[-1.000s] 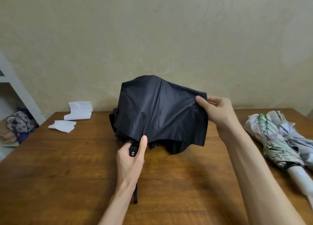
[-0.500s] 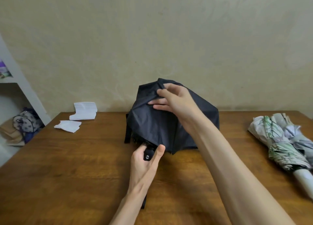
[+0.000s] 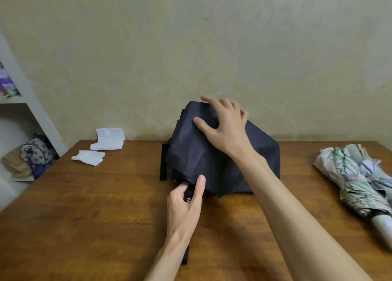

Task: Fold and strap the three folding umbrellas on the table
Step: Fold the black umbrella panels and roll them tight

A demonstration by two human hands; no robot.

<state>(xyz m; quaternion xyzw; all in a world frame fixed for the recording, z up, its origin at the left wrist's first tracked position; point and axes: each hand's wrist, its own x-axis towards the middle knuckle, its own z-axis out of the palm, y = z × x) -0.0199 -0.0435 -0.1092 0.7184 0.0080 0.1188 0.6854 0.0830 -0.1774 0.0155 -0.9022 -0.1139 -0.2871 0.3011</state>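
Note:
A black folding umbrella [image 3: 191,153] stands out over the middle of the wooden table [image 3: 84,217], its loose canopy bunched up and its tip pointing away from me. My left hand [image 3: 184,206] grips its black handle, thumb stretched up along the canopy's edge. My right hand [image 3: 222,121] lies on top of the canopy near its far end, fingers spread over the cloth. Two more folded umbrellas lie at the right edge: a green leaf-print one [image 3: 347,174] and a pale one [image 3: 379,172] beside it.
Two small stacks of white paper [image 3: 109,138] [image 3: 89,157] lie at the table's far left. A white shelf [image 3: 31,102] with bags [image 3: 34,153] stands left of the table. A beige wall rises right behind the table.
My right hand let go of the canopy's right edge, crossed to the top of the umbrella and slid toward its tip. The spread canopy has collapsed inward. My left hand kept the handle.

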